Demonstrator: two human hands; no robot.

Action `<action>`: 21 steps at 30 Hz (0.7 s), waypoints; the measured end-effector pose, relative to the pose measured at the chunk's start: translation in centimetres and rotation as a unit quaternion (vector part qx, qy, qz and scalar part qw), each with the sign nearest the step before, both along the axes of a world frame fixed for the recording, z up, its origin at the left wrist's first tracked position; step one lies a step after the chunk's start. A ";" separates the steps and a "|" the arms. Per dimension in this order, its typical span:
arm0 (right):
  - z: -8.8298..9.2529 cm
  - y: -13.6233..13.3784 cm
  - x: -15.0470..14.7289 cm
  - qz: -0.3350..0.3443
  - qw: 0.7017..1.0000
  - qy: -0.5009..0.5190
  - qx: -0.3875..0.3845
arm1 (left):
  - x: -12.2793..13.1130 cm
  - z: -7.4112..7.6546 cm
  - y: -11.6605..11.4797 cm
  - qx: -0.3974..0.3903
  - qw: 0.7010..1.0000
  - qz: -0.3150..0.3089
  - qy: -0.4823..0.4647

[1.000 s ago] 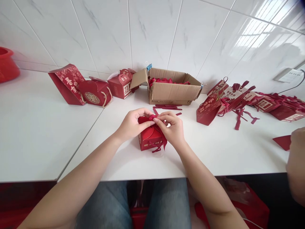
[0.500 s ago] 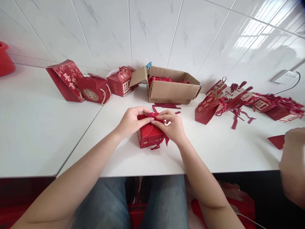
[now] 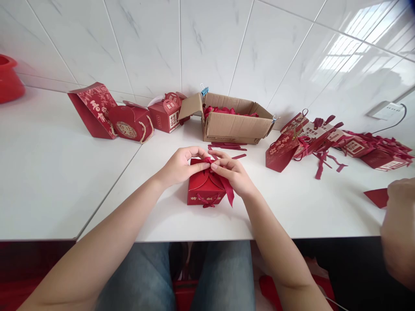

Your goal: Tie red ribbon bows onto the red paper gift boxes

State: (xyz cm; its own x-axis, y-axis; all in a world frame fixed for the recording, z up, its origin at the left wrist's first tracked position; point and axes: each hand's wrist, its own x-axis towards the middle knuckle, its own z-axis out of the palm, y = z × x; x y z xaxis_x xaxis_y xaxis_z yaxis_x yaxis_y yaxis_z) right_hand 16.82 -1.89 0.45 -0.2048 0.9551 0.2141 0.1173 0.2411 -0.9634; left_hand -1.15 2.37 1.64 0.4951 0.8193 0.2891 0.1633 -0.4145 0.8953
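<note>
In front of me a red gift box stands upright on the white table, with gold lettering and a twisted cord on its near side. A red ribbon is gathered at the top of the box, and one tail hangs down over the right side. My left hand pinches the ribbon at the top from the left. From the right, my right hand pinches it too, thumb and fingers close to the left thumb. The fingers partly hide the knot or loop between them.
Behind the box is an open cardboard carton of red ribbons, with flat dark-red strips before it. Red boxes stand back left; decorated boxes and ribbons lie right. Another person's hand holds something red at the far right.
The gift box has turned slightly, so its lettered side faces me more squarely. My right hand has shifted a little down and right, and the ribbon tail hangs longer.
</note>
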 end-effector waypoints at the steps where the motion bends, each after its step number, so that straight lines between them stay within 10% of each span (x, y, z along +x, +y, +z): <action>1: -0.1 0.1 0.0 0.015 0.999 0.025 -0.015 | 0.1 0.0 0.0 0.006 1.000 0.002 -0.001; 9: -1.2 0.6 -0.7 -0.035 0.984 0.165 -0.056 | 0.6 -0.5 -0.2 0.129 0.985 0.118 0.016; 21: -0.3 -0.4 -0.6 -0.079 0.997 0.025 -0.002 | -0.5 0.0 0.0 0.146 0.984 0.069 0.080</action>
